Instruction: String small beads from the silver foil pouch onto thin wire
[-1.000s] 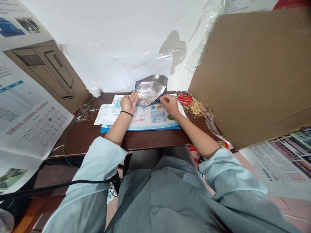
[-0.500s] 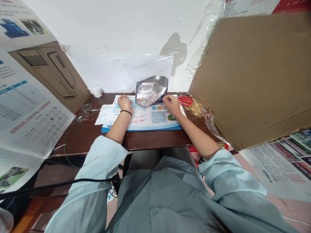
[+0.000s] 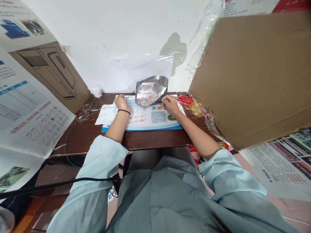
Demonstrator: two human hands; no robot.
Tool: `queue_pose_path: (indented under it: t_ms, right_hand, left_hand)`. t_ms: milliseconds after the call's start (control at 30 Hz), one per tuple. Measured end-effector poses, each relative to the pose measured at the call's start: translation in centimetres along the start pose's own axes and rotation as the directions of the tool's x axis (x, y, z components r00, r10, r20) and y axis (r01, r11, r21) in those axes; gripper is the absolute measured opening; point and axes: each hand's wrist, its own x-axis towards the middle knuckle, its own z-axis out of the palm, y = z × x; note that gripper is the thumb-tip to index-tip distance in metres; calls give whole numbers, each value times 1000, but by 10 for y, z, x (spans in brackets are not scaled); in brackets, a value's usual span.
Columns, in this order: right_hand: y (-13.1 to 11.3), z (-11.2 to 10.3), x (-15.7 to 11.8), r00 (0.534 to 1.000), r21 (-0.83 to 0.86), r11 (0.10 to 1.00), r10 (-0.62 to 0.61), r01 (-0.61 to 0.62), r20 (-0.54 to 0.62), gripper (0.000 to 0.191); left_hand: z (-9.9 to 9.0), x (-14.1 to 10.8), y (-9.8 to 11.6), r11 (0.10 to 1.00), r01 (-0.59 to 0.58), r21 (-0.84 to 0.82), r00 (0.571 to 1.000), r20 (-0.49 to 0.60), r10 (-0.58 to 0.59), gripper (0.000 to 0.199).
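A silver-lined pouch [image 3: 152, 92] holding many small pale beads stands open at the back of the printed paper [image 3: 138, 119]. To its left, over the paper, my left hand [image 3: 122, 103] has its fingers curled together; a thin thread runs near it, and what the fingertips hold is too small to make out. My right hand [image 3: 170, 105] is closed in a pinch at the pouch's lower right edge, and anything between its fingertips is too small to see. Just right of that hand lie red-handled scissors [image 3: 185, 100].
Gold-coloured sticks or pins [image 3: 196, 109] and crumpled clear plastic [image 3: 211, 121] lie at the right. Tangled clear thread [image 3: 86, 111] with small white beads is at the left. Cardboard panels [image 3: 252, 77] flank the brown table [image 3: 155, 139]; a black cable [image 3: 60, 183] crosses the lower left.
My left hand has shifted slightly left, away from the pouch. My right hand has moved slightly left, its fingers drawn closer together.
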Motion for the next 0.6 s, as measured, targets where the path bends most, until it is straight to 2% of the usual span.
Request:
queue_pose_path:
  t_ms: [100, 300, 400, 467, 567, 600]
  right_hand:
    - [-4, 1, -4, 996, -150, 987, -51, 61, 70, 10]
    - [-8, 10, -14, 959, -364, 920, -44, 149, 279, 7]
    - [-6, 14, -16, 926, -398, 889, -72, 228, 370, 8]
    - [-5, 15, -17, 911, -415, 872, -77, 258, 406, 9]
    - [-5, 14, -17, 907, -433, 862, -68, 264, 416, 11]
    - [-5, 13, -16, 906, -433, 862, -67, 263, 417, 11]
  left_hand:
    - [1, -8, 7, 989, 78, -129, 993, -74, -88, 14]
    - [0, -20, 16, 937, 207, -282, 977, 105, -184, 21]
    - [-2, -17, 20, 906, 237, -350, 971, 79, -223, 20]
    - [-4, -13, 21, 923, 206, -326, 978, 32, -207, 20]
    - [-9, -5, 22, 977, 123, -174, 990, -44, -133, 23]
    - [-10, -2, 21, 989, 116, -96, 993, 12, -115, 24]
